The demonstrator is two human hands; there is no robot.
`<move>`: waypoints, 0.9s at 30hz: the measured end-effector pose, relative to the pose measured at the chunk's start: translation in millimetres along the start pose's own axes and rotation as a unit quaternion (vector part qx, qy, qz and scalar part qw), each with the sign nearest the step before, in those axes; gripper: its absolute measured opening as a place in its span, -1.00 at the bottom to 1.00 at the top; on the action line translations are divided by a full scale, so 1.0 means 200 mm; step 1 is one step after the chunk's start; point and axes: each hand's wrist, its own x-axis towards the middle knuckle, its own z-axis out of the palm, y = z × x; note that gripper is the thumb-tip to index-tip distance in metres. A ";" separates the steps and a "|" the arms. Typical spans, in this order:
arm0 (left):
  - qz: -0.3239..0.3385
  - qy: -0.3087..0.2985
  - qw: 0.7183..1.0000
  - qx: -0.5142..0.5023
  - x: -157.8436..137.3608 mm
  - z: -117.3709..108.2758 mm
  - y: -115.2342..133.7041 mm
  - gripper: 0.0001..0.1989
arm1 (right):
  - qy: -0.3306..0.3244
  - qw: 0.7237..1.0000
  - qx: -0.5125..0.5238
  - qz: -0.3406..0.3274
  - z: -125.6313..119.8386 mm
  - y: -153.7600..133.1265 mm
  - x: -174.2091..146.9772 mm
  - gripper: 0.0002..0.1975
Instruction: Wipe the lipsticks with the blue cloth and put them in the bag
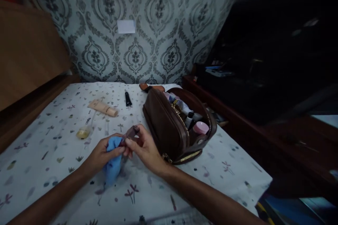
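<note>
My left hand (107,153) is closed around a bunched light blue cloth (113,168) that hangs below the fingers. In my right hand (144,147) is a small dark purplish-brown cosmetic container (132,132), pinched between thumb and fingers and tilted; its exact kind is unclear. The cloth touches its lower end, and both hands meet there above the table. Just right of them stands an open brown leather toiletry bag (166,126). Inside it are a pink-lidded jar (201,128), dark bottles and crumpled packets, partly hidden by its walls.
A beige squeeze tube (102,107), a small black tube (128,99) and a yellowish glass bottle (83,133) lie on the patterned tablecloth (58,161). An orange-brown item (153,88) sits behind the bag. A large black screen (264,49) rises on the right.
</note>
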 end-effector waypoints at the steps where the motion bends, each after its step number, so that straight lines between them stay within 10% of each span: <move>1: -0.005 -0.010 1.000 -0.005 0.01 0.01 0.02 -0.69 | -0.005 1.000 -0.018 -0.006 0.00 -0.04 -0.03 -0.60; 12: -0.005 -0.111 0.992 0.063 0.10 0.23 0.31 -0.66 | 0.067 0.914 -0.339 -0.211 -0.18 -0.53 -0.42 -0.77; 17: 0.091 -0.119 0.974 0.172 0.16 0.35 0.44 -0.73 | 0.162 0.888 -0.364 -0.230 -0.29 -0.70 -0.56 -0.76; 22: 0.321 -0.078 0.815 0.476 0.27 0.38 0.48 -0.61 | 0.333 0.832 -0.373 -0.241 -0.41 -0.83 -0.61 -0.78; 25: 0.373 -0.058 0.705 0.600 0.34 0.38 0.44 -0.56 | 0.333 0.825 -0.384 -0.247 -0.47 -0.86 -0.57 -0.75; 27: 0.384 -0.056 0.682 0.620 0.35 0.36 0.41 -0.53 | 0.313 0.830 -0.395 -0.239 -0.52 -0.86 -0.54 -0.73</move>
